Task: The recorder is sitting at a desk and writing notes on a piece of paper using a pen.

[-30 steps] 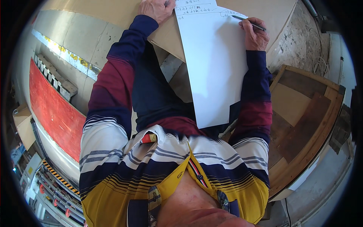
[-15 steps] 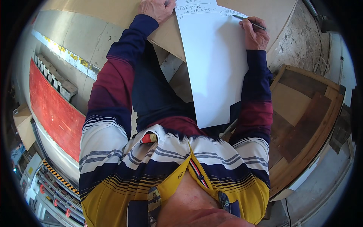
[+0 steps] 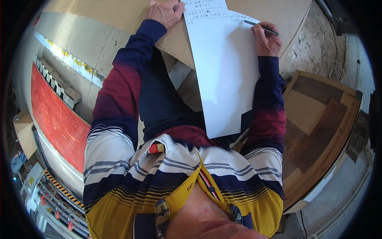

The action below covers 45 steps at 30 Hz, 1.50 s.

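Note:
A long white sheet of paper (image 3: pixel 223 79) lies on a brown cardboard surface (image 3: pixel 177 44), its lower end hanging over the edge toward my lap. Handwritten lines run across its top. My right hand (image 3: pixel 269 43) is closed around a dark pen (image 3: pixel 251 23), whose tip touches the paper near its upper right, by the last written line. At the sheet's upper left edge rests my left hand (image 3: pixel 165 14), its fingers curled. A small dark grey bit shows between those fingers, too little of it to name.
A wooden-framed panel (image 3: pixel 318 127) stands close by my right arm. On the left are a red board (image 3: pixel 57 119), a grey slotted block (image 3: pixel 59 85) and a machine with rollers (image 3: pixel 59 207). Beyond the cardboard at right, loose cables (image 3: pixel 338 71) lie on the stained floor.
The paper and cardboard appear slightly lower in view, showing more of the written top. My right hand and the pen tip have shifted slightly left relative to the paper.

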### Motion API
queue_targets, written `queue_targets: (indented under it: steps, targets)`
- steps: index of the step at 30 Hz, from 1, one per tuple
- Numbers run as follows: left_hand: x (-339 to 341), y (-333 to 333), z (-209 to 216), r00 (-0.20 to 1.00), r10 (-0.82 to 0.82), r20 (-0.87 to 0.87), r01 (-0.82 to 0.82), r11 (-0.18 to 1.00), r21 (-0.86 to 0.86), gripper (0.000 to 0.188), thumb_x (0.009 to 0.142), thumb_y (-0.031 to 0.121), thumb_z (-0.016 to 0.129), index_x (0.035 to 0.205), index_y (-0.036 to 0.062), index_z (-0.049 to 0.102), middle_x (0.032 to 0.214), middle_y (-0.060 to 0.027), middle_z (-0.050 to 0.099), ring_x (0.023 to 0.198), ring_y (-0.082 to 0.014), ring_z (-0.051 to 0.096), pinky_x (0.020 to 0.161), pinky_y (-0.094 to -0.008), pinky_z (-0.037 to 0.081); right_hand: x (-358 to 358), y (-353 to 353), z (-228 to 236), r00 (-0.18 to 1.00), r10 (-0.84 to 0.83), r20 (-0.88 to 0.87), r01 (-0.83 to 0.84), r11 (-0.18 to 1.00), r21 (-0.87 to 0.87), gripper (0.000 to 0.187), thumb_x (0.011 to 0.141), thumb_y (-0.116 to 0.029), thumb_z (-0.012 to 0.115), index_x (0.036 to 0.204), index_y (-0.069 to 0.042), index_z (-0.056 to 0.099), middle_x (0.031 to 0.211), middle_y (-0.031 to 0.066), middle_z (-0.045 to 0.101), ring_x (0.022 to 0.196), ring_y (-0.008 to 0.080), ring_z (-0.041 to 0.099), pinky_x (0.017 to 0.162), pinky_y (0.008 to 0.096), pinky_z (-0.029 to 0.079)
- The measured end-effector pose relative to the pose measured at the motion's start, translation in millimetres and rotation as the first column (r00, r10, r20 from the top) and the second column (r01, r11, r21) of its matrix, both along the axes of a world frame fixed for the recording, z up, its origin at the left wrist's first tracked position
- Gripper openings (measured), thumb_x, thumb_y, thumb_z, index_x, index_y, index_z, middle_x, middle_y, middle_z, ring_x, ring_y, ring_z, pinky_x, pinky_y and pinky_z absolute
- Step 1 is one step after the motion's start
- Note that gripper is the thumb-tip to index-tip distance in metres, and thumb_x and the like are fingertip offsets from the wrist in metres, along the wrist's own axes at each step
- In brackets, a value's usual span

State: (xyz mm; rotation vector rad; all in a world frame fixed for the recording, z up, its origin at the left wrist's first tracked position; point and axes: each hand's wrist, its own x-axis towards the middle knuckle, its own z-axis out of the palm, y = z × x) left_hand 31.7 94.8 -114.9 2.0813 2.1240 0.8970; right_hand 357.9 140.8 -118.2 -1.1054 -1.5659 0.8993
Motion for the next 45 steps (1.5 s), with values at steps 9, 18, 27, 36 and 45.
queue_targets:
  steps: [9, 18, 27, 36, 45]
  targets:
    - [-11.3, 0.7, -14.2, 0.994, -0.072, -0.081, 0.077, 0.994, 0.072, 0.031, 0.09, 0.037, 0.056, 0.071, 0.0122, 0.06, 0.059, -0.0082, 0.059, 0.059, -0.031, 0.06, 0.065, -0.041, 0.045, -10.3, -8.0, 8.7, 0.998, -0.02, -0.058, 0.018, 1.0, -0.023, 0.009, 0.088, -0.008, 0.063, 0.093, 0.0, 0.061, 0.079, 0.0071, 0.067, 0.074, 0.0129, 0.064, 0.074, 0.0247, 0.052]
    - [15.7, -2.2, -4.9, 0.997, 0.025, -0.075, -0.03, 0.997, -0.068, 0.019, 0.082, 0.033, 0.053, 0.074, 0.0213, 0.065, 0.072, -0.0055, 0.067, 0.071, -0.0285, 0.066, 0.074, -0.0482, 0.044, 24.3, 12.0, -7.6, 0.998, -0.054, 0.017, 0.055, 0.993, -0.109, 0.024, 0.087, -0.026, 0.062, 0.089, -0.003, 0.062, 0.074, 0.0015, 0.059, 0.072, 0.0112, 0.055, 0.071, 0.0242, 0.045]
    - [-8.7, -2.2, -31.7, 0.979, -0.073, -0.189, 0.11, 0.975, 0.195, 0.02, 0.083, 0.031, 0.055, 0.068, 0.0214, 0.064, 0.062, -0.0037, 0.063, 0.055, -0.0299, 0.06, 0.059, -0.0463, 0.043, -3.2, 1.4, -1.4, 0.99, -0.099, -0.101, 0.088, 0.991, -0.104, 0.013, 0.088, -0.016, 0.06, 0.087, -0.003, 0.061, 0.075, 0.002, 0.06, 0.07, 0.0116, 0.054, 0.066, 0.0239, 0.044]
    - [-7.1, -3.5, -10.7, 0.999, -0.035, -0.039, 0.038, 0.997, 0.068, 0.03, 0.088, 0.032, 0.059, 0.067, 0.0104, 0.059, 0.057, -0.0099, 0.059, 0.055, -0.0326, 0.057, 0.066, -0.0422, 0.041, -7.0, -8.3, 8.6, 0.991, -0.111, -0.068, 0.108, 0.993, -0.053, 0.013, 0.085, -0.012, 0.066, 0.091, -0.002, 0.061, 0.077, 0.005, 0.066, 0.072, 0.0124, 0.063, 0.068, 0.0252, 0.05]
    - [-5.2, -0.8, -11.8, 0.998, -0.037, -0.058, 0.04, 0.998, 0.049, 0.031, 0.089, 0.033, 0.058, 0.068, 0.0102, 0.059, 0.056, -0.0101, 0.057, 0.057, -0.0324, 0.059, 0.067, -0.0416, 0.041, -3.8, -6.0, 5.5, 0.99, -0.109, -0.091, 0.102, 0.992, -0.077, 0.015, 0.083, -0.012, 0.068, 0.092, -0.002, 0.062, 0.076, 0.0049, 0.067, 0.073, 0.011, 0.063, 0.069, 0.0245, 0.051]
